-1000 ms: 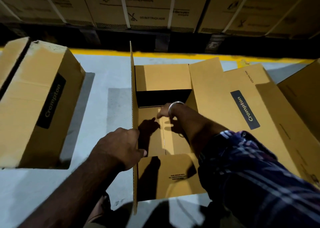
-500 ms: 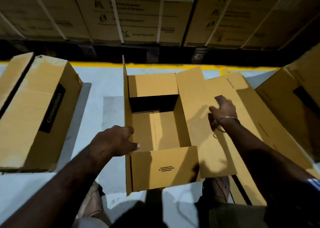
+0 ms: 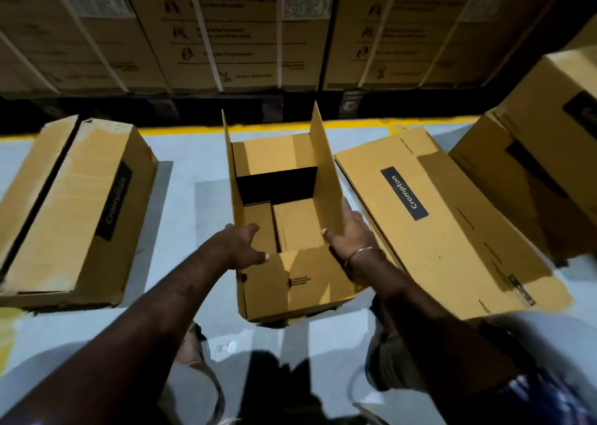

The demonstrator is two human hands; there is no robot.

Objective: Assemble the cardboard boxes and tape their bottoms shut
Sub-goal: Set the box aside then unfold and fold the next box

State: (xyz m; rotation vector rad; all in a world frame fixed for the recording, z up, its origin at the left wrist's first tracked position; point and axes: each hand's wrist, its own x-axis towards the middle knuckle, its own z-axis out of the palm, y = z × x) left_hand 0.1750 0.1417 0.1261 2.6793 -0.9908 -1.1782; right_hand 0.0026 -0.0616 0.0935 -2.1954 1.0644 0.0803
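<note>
**Checker:** Item one, the open box?

**Me:** Open box (image 3: 284, 227), standing on the grey floor (image 3: 187, 205) directly between my hands. Two long flaps upright, one at each wrist side. Short near flap (image 3: 297, 282) tilted towards me. Inner floor flaps folded down, seam showing, no tape visible from this side.

**Checker:** Hands?

**Me:** Left hand (image 3: 240, 247): thumb spread wide, reaching over the near-left corner of the box; it touches the cardboard, but I cannot tell whether it grips. Right hand (image 3: 350, 235): fingers straight, laid against the outside of the right long flap (image 3: 326, 179), thumb at its inner face. Nothing carried in either.

**Checker:** Neighbouring stock?

**Me:** Flat carton (image 3: 449, 227) marked Crompton, just beyond my right hand. Assembled carton (image 3: 74, 211) lying well out past my left. Another carton (image 3: 549, 140) far right.

**Checker:** Risks?

**Me:** I judge three. Uneven pressure from my two hands could rack the box out of square. The untaped bottom may spring open if I lift it. The right flap, pushed too hard, could crease.
</note>
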